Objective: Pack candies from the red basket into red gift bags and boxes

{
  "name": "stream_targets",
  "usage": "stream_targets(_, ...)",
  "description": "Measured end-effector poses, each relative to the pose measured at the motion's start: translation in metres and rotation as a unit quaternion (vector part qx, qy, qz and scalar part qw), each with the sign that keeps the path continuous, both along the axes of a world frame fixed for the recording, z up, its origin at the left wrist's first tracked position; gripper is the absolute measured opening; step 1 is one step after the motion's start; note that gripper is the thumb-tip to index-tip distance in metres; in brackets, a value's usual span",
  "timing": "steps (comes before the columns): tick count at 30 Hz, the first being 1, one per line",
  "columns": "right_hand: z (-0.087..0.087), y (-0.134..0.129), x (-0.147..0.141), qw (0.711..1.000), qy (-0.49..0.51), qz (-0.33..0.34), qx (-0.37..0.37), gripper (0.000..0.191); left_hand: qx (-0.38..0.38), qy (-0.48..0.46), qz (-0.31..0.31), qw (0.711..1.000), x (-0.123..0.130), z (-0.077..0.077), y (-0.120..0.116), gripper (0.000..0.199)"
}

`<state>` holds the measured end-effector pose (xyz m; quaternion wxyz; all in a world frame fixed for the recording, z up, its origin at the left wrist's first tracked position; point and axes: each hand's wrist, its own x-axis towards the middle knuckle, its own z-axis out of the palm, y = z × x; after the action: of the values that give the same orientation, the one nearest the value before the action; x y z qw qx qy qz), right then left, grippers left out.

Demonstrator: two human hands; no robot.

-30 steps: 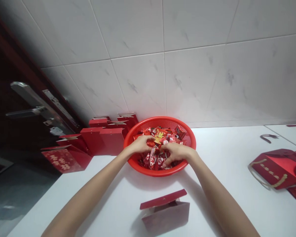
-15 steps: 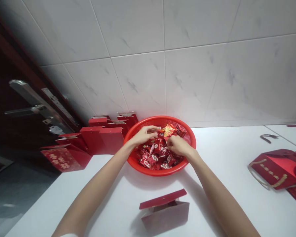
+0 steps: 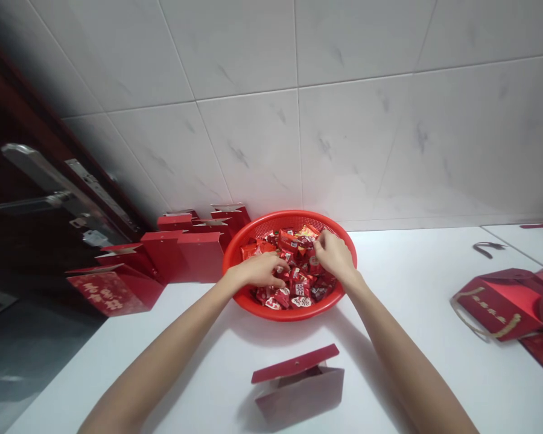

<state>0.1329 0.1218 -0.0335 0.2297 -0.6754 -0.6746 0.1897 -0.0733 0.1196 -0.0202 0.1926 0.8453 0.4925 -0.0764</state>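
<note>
A red plastic basket [image 3: 294, 314] with a perforated wall holds a heap of small wrapped candies [image 3: 301, 280] in red, dark red and some orange-yellow packets. My left hand [image 3: 263, 269] reaches over the basket's left side, its fingers apart and touching the candies. On the right side of the heap, my right hand [image 3: 333, 252] has its fingers curled together with the tips down among the packets. Whatever may be between those fingertips is hidden. Nearer to me, between my forearms, stands a small red gift box [image 3: 298, 395] with its lid flap partly raised.
Several red gift boxes [image 3: 181, 256] stand left of the basket by the tiled wall [image 3: 253, 144]. At the right lie a red box with a rope handle [image 3: 493, 307] and a dark ribbon strip [image 3: 486, 248]. A dark door [image 3: 36, 175] with a metal handle borders the white table's left side.
My left hand has come down and nearer to me in the basket, onto the candies. My right hand has shifted slightly up and right. Some packets in the heap have moved.
</note>
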Motion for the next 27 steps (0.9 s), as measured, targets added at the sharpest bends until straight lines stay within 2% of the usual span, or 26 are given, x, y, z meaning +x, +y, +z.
stream_targets(4,-0.003,0.003,0.002,0.998,0.056,-0.010,0.022,0.016,0.013,0.088,0.061,0.994,0.001,0.005,0.003,0.058)
stream_targets(7,-0.004,0.004,0.002,0.996,0.081,-0.025,0.041,0.016,0.051,0.125,0.055,0.989,0.008,0.011,0.004,0.066)
stream_targets(10,-0.006,0.006,0.001,0.990,0.111,-0.042,0.071,0.017,0.082,0.100,-0.002,0.992,0.020,0.013,0.003,0.060)
stream_targets(14,-0.009,0.008,0.001,0.979,0.161,-0.042,0.119,0.019,0.034,0.032,-0.133,0.990,0.041,0.003,0.000,0.065)
stream_targets(16,-0.011,0.009,0.001,0.974,0.175,-0.035,0.138,0.016,0.030,0.048,-0.164,0.985,0.048,-0.004,0.000,0.071)
stream_targets(18,-0.011,0.009,0.002,0.975,0.172,-0.021,0.139,0.012,0.056,0.076,-0.174,0.980,0.052,-0.009,0.002,0.067)
stream_targets(20,-0.011,0.008,0.002,0.979,0.164,-0.007,0.122,0.007,0.092,0.106,-0.169,0.976,0.050,-0.011,0.007,0.053)
stream_targets(23,-0.010,0.007,0.003,0.983,0.153,0.006,0.098,0.004,0.128,0.143,-0.125,0.973,0.040,-0.008,0.016,0.031)
stream_targets(27,-0.009,0.006,0.003,0.985,0.141,0.013,0.094,0.003,0.159,0.132,-0.054,0.977,0.027,-0.002,0.027,0.021)
